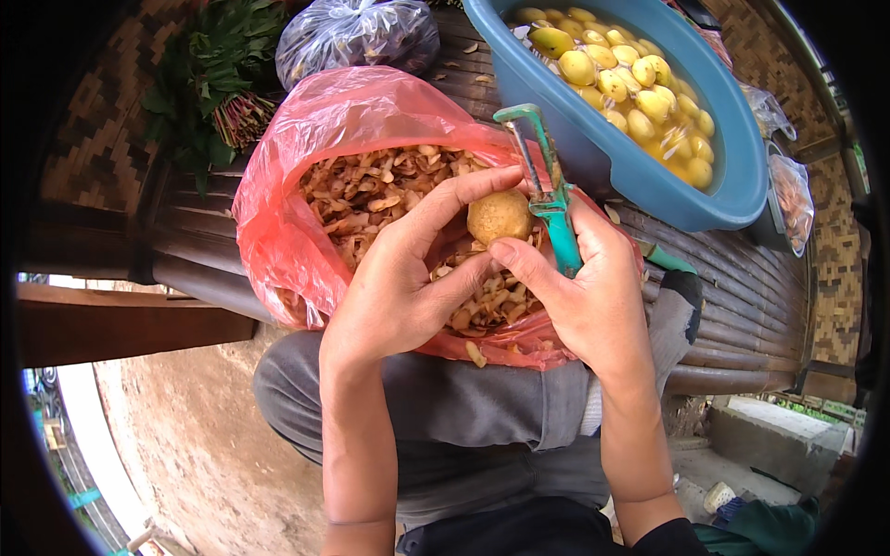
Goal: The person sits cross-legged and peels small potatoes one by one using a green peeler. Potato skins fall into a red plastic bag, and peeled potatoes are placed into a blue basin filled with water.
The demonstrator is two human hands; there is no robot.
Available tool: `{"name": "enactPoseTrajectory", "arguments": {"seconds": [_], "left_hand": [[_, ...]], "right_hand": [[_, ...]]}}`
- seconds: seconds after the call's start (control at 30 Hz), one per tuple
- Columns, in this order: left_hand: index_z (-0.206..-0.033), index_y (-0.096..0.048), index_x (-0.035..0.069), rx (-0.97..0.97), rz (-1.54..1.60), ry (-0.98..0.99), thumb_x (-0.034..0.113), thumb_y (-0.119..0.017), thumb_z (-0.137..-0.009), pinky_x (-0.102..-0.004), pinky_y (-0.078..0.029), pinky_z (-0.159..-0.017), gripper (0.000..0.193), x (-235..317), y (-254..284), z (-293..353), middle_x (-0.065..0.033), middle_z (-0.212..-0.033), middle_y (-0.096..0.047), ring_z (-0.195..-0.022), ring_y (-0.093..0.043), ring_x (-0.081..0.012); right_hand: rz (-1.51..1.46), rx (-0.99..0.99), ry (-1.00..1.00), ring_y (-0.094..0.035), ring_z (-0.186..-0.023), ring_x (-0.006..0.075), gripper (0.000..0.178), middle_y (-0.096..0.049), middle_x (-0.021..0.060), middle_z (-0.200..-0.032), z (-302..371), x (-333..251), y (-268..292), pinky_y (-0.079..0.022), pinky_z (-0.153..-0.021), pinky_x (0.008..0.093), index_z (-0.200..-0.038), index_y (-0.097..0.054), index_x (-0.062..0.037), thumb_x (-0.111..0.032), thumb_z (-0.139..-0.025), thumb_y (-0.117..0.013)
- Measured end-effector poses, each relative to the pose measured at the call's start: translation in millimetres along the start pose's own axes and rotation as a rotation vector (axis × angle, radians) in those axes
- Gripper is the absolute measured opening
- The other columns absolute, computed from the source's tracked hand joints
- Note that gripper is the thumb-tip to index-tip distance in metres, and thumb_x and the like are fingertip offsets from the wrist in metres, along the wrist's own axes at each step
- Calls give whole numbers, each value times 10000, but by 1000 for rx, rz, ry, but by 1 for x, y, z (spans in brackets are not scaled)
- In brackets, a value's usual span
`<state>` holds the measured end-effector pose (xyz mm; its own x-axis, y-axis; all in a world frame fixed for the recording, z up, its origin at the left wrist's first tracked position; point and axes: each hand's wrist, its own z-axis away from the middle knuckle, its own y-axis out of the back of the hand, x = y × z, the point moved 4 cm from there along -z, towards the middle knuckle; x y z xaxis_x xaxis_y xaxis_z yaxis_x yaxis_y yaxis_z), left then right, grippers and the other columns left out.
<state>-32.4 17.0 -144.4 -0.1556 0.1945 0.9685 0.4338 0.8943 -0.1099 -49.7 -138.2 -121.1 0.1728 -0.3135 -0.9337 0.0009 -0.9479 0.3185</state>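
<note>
Between the fingers of my left hand (408, 264) sits a round, brown-skinned potato (500, 217). My right hand (593, 287) grips a green-handled peeler (556, 208), its blade end pointing up and away from me. The right thumb reaches over to the lower side of the potato, close to my left fingertips. Both hands are above a red plastic bag (287, 195), which lies wide open and holds a heap of potato peelings (371, 190). The near rim of the bag rests against my leg.
A blue basin (630, 199) of peeled potatoes (612, 85) in water stands at the far right on bamboo slats (742, 287). Bundled leafy greens (218, 79) and a filled clear plastic bag (357, 42) lie at the far left. Another small bag (790, 199) sits right of the basin.
</note>
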Motion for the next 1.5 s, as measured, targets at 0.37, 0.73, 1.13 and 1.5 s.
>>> {"name": "enactPoseTrajectory", "arguments": {"seconds": [0.37,0.73,1.13,1.5], "left_hand": [[-1429,-491,15,239,-598,-46,140,-507,-1028,-336,-434,-1038,421,17,12,15,-156,-1297,-618,-1230,-573,-229],[-1207,-488,40,679,6,-58,338,-276,-1104,-239,-478,-807,380,-13,-23,14,-40,-985,-562,-902,-552,-87],[-1078,-534,4,745,-308,-216,359,-216,-1099,-271,-433,-827,477,-7,-20,22,-72,-955,-548,-884,-525,-133],[-1173,-435,-31,769,-41,-110,274,-333,-1095,-296,-450,-795,330,-21,-19,19,-118,-1026,-485,-876,-506,-178]], "right_hand": [[-618,-29,-365,-393,-508,-8,427,-521,-59,-758,16,9,-2,-315,-444,172,-1333,-462,-56,-190,-976,-654],[66,-85,-162,-615,-701,186,263,-632,104,-801,27,1,-7,-498,-674,316,-1162,-558,12,-213,-1028,-551],[478,38,-81,-688,-788,340,235,-692,197,-872,3,-1,-9,-517,-687,366,-1040,-589,33,-197,-996,-598],[319,-115,79,-644,-698,387,162,-641,195,-798,29,3,-19,-490,-609,385,-1043,-595,11,-124,-962,-638]]}}
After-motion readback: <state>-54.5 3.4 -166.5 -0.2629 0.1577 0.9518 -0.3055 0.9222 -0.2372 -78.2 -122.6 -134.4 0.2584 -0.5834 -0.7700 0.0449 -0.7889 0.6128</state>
